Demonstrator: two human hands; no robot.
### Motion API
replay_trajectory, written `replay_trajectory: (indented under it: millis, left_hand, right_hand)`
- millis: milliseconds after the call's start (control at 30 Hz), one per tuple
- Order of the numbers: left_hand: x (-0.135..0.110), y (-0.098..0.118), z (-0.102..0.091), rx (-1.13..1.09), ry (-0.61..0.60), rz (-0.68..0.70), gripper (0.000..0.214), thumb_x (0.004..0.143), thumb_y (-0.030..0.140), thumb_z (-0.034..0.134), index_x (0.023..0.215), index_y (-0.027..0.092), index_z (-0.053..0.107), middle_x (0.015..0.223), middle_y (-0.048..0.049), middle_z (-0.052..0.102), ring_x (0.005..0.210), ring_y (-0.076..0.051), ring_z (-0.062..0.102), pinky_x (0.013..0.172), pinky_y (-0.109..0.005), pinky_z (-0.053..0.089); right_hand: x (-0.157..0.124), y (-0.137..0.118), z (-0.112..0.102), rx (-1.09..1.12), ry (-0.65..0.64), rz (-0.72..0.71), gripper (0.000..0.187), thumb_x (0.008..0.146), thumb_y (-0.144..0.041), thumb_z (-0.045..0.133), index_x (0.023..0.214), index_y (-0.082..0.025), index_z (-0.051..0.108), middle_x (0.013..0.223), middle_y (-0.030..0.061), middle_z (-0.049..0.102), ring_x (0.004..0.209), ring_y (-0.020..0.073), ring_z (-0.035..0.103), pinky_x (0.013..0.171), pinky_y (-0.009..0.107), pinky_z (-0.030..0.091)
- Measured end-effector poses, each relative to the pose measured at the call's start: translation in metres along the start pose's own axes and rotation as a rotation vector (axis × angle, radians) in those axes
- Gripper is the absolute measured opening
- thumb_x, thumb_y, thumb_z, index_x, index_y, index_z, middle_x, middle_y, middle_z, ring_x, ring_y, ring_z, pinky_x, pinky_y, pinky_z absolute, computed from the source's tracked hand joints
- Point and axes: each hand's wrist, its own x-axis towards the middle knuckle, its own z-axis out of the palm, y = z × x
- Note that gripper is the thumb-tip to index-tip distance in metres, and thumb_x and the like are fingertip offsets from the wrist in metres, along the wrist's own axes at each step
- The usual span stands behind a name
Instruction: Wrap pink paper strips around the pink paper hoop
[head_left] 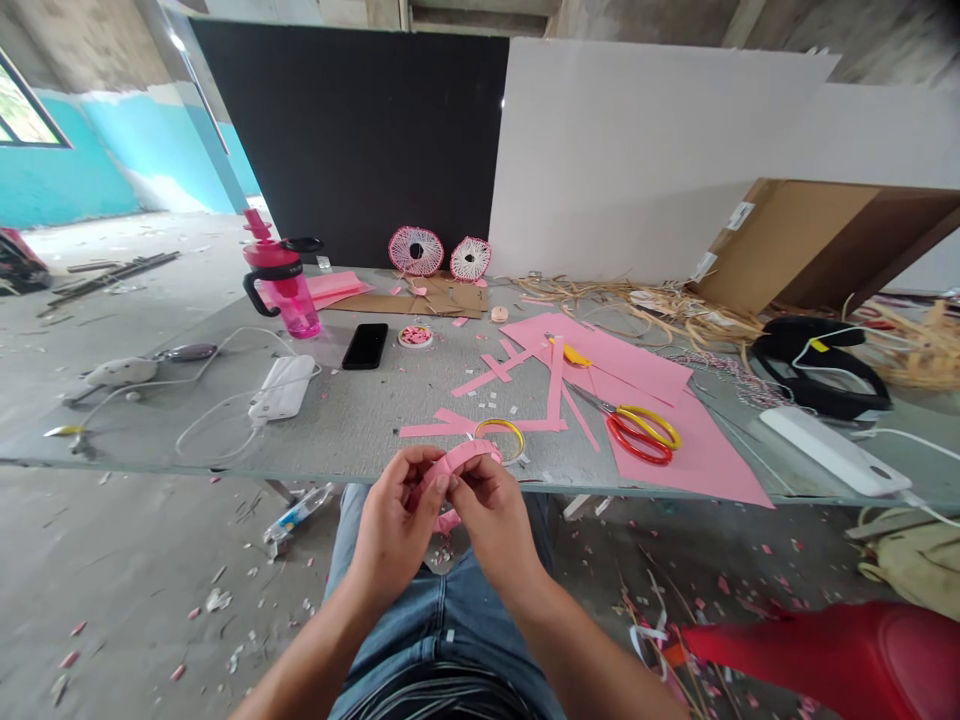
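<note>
Left hand (394, 522) and right hand (495, 525) are both closed, gripping a looped pink paper strip (459, 461) above the table (352, 440). Red-handled scissors (637, 442) are lying on a pink paper sheet (712, 460).

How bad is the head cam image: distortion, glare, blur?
Head view: strong wide-angle bending, with the table edge bowing; the window is blown out; light is soft, shadows faint; the left hand, right hand and pink paper strip look fairly sharp; the red seat looks softer.
</note>
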Motion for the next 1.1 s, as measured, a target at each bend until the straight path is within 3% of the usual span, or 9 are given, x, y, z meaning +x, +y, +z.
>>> replay_trajectory:
  millis: [233, 533, 800, 1100]
  left_hand:
    - [0.002, -0.001, -0.004, 0.054, -0.025, 0.033, 0.019, 0.090, 0.039, 0.058, 0.093, 0.020, 0.063, 0.080, -0.0017, 0.068, 0.067, -0.013, 0.064, 0.062, -0.023, 0.052]
    - [0.003, 0.003, -0.007, 0.089, -0.038, 0.039, 0.016, 0.087, 0.035, 0.060, 0.088, 0.021, 0.069, 0.078, -0.0013, 0.069, 0.069, -0.014, 0.064, 0.064, -0.023, 0.051]
    - [0.003, -0.007, -0.011, -0.088, -0.069, -0.107, 0.026, 0.083, 0.042, 0.069, 0.096, 0.021, 0.075, 0.089, -0.0042, 0.076, 0.078, -0.017, 0.070, 0.071, -0.027, 0.058]
    - [0.007, -0.008, -0.012, -0.147, -0.092, -0.172, 0.032, 0.079, 0.047, 0.074, 0.092, 0.018, 0.075, 0.084, -0.0058, 0.076, 0.073, -0.017, 0.068, 0.066, -0.027, 0.058]
  right_hand:
    - [-0.001, -0.003, 0.001, -0.040, 0.005, 0.016, 0.010, 0.083, -0.030, 0.063, 0.082, -0.020, 0.065, 0.077, 0.0019, 0.069, 0.073, 0.0164, 0.064, 0.069, 0.029, 0.050]
    - [-0.004, 0.002, 0.002, -0.016, 0.006, 0.040, 0.011, 0.081, -0.029, 0.063, 0.086, -0.020, 0.067, 0.084, 0.0044, 0.072, 0.077, 0.0183, 0.066, 0.071, 0.031, 0.052]
    - [-0.006, 0.001, 0.002, -0.011, 0.030, 0.004, 0.010, 0.082, -0.030, 0.063, 0.087, -0.021, 0.065, 0.082, 0.0038, 0.071, 0.075, 0.0180, 0.066, 0.070, 0.031, 0.054]
    - [-0.007, 0.005, 0.000, 0.033, -0.006, 0.006, 0.017, 0.086, -0.038, 0.065, 0.087, -0.022, 0.065, 0.080, 0.0028, 0.068, 0.074, 0.0165, 0.063, 0.070, 0.030, 0.054]
